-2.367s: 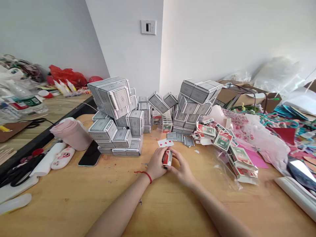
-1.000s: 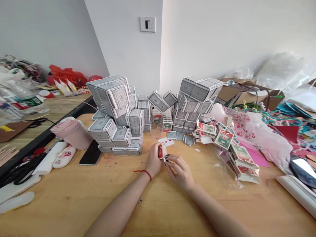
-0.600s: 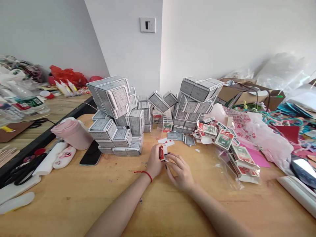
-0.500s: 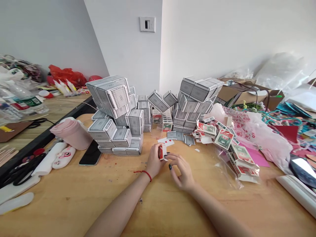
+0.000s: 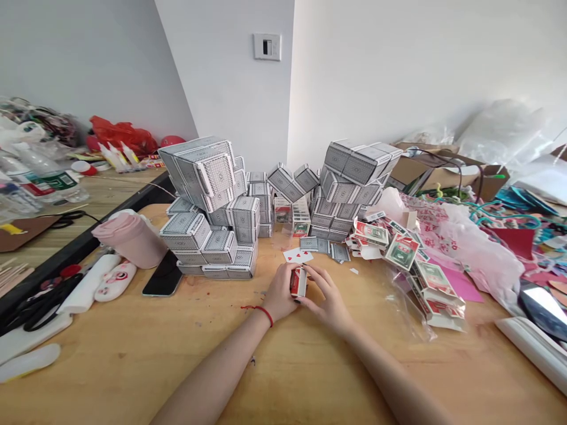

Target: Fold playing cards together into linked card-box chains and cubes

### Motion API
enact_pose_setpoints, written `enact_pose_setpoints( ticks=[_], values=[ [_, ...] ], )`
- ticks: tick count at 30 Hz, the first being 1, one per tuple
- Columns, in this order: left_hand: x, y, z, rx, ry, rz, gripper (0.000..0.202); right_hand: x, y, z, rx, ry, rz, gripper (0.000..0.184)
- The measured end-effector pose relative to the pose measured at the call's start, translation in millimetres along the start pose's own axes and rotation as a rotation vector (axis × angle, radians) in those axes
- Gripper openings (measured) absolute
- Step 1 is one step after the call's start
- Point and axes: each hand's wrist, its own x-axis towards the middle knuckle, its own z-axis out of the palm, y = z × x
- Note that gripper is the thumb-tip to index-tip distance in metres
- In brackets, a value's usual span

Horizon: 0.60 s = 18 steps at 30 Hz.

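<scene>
Between my two hands is a small red and white playing card box. My left hand, with a red cord at the wrist, is closed around its left side. From the right, my right hand grips the box, forefinger at its far end and thumb at the near end. Just beyond lie white playing cards with red hearts showing. Several grey patterned cards are face down behind them. Stacks of boxes made from patterned cards stand at the left and right.
Opened card boxes and a printed plastic bag are heaped at the right. To the left are a pink cup, a phone and scissors. More card boxes stand at the back.
My right hand has closed in on the card box, its fingers now on both ends. The box has turned and shows more of its red and white side.
</scene>
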Motion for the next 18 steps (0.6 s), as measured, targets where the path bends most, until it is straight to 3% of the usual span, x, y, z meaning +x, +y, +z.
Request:
enact_pose_setpoints(
  ticks=[10, 18],
  values=[
    [2.3, 4.9, -1.1, 0.033, 0.017, 0.095, 0.055, 4.7, 2.8, -14.6, -0.001, -0.084, 0.072, 0.05],
    [2.9, 13.7, -20.8, -0.081, 0.008, 0.137, 0.047, 6.3, 12.8, -23.9, -0.001, -0.137, 0.121, 0.048]
  ],
)
